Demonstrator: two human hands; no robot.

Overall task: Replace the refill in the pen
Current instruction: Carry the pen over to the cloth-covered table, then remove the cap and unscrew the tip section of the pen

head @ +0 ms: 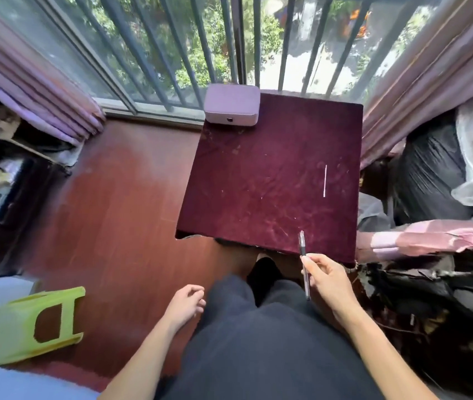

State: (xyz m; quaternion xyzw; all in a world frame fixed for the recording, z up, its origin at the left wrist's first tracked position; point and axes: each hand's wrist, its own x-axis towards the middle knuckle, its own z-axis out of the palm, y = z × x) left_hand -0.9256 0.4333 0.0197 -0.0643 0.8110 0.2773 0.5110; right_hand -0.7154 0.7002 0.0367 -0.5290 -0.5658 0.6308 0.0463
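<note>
My right hand (329, 280) holds a slim pen (303, 252) with a clear barrel and dark grip, just off the near right edge of the table. The pen points away from me, its far end over the maroon cloth. A thin white refill (325, 180) lies alone on the cloth (264, 180) toward the right side, well beyond the pen. My left hand (186, 303) hangs loosely curled beside my left knee, below the table's near edge, and holds nothing.
A small lilac box (231, 104) sits at the table's far left corner by the barred window. A lime-green plastic stool (27, 324) lies tipped on the floor at left. Black bags and bundles (431, 183) crowd the right side.
</note>
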